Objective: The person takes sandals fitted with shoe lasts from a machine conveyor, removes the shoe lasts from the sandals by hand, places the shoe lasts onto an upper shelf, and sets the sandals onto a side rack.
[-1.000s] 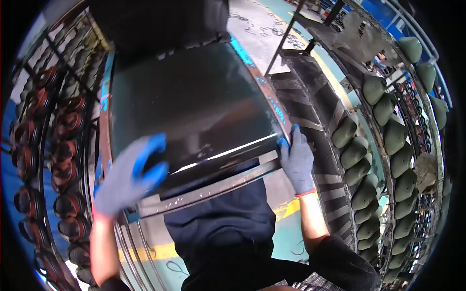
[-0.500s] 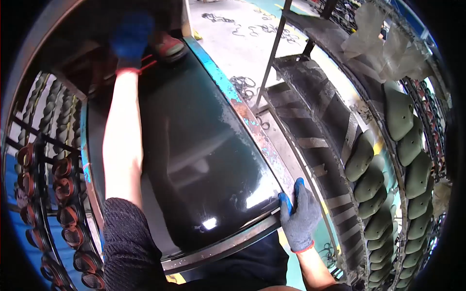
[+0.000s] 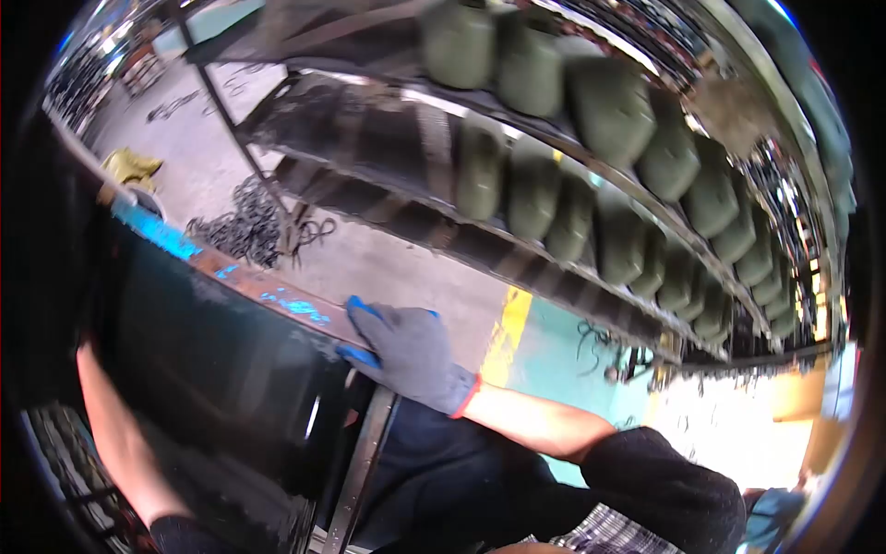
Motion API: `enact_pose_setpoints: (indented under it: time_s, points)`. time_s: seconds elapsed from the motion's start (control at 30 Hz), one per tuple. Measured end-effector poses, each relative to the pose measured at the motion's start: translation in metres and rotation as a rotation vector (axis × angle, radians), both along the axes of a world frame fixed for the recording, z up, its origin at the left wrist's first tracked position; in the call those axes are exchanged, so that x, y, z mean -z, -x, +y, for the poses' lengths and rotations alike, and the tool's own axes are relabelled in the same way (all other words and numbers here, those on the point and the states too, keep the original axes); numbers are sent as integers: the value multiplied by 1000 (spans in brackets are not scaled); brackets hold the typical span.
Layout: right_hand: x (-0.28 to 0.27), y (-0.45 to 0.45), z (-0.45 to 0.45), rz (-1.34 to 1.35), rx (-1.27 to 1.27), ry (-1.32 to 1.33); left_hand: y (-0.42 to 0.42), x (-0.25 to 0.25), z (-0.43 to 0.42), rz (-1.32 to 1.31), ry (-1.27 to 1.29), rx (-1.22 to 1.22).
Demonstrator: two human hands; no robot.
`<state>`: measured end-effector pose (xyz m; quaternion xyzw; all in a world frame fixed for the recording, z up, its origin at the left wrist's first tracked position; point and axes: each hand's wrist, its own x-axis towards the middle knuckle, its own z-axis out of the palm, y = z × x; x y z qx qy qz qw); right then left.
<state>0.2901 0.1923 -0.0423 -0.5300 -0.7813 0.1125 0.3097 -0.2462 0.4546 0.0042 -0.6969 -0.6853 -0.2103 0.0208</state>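
My right hand [image 3: 406, 355], in a grey glove with blue fingertips and a red cuff, is closed on the near corner of a rusty metal side rail [image 3: 268, 295] with flaking blue paint. The rail borders a dark glossy panel [image 3: 212, 351]. A bare metal bar [image 3: 365, 462] runs along the panel's near end, close to my body. At the far left, my left forearm [image 3: 115, 429] reaches along the panel's other side. Its hand is lost in dark shadow, so its fingers and anything in them are hidden.
Racks [image 3: 554, 263] with dark shelves carry rows of olive-green moulded pieces [image 3: 609, 106] across the upper right. Black stringy scraps [image 3: 245, 222] lie in a heap on the floor by a rack post. A yellow cloth or bag [image 3: 132, 168] sits beyond the rail.
My view has swung to the right, bringing more of the racks and floor in. My right hand stays on the rail's corner. My left hand, blurred before, is now hidden in shadow.
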Motion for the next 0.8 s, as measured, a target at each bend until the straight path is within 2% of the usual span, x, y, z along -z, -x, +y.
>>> enact_pose_setpoints:
  time_s: [0.07, 0.17, 0.23, 0.3, 0.33, 0.4, 0.47, 0.5, 0.57, 0.63, 0.67, 0.73, 0.8]
  points:
    - [6, -1, -4, 73, 8, -13, -16, -7, -72, -101, 77, 72]
    - [-15, 3, -5, 124, 27, 289, -26, -17, -187, -295, 210, 101]
    - [-21, 17, -5, -16, 91, 178, -18, -19, -270, -451, 293, 62]
    - [-33, 40, -3, 345, -31, -226, 16, -15, -360, -643, 342, -3]
    - [-23, 84, -3, 407, -114, -306, 35, -7, -396, -755, 333, -37]
    - [-40, 111, -15, 398, -717, 14, -46, -2, -419, -804, 296, -106]
    - [-83, 87, -39, 378, -1168, 559, -122, 11, -421, -872, 213, -152]
    - [-98, 52, -66, 454, -1135, 689, -150, 18, -423, -917, 167, -170]
    - [-91, 51, -94, 634, -1040, 761, -184, 25, -424, -999, 83, -188]
    - [-33, 79, -128, 813, -946, 659, -196, 27, -430, -1077, 10, -213]
    - [-19, 75, -137, 767, -952, 703, -197, 25, -435, -1117, -33, -226]
    - [-7, 42, -145, 906, -1045, 706, -194, 19, -446, -1200, -132, -240]
    - [13, 14, -149, 1380, -1117, 1435, -193, 15, -450, -1279, -222, -240]
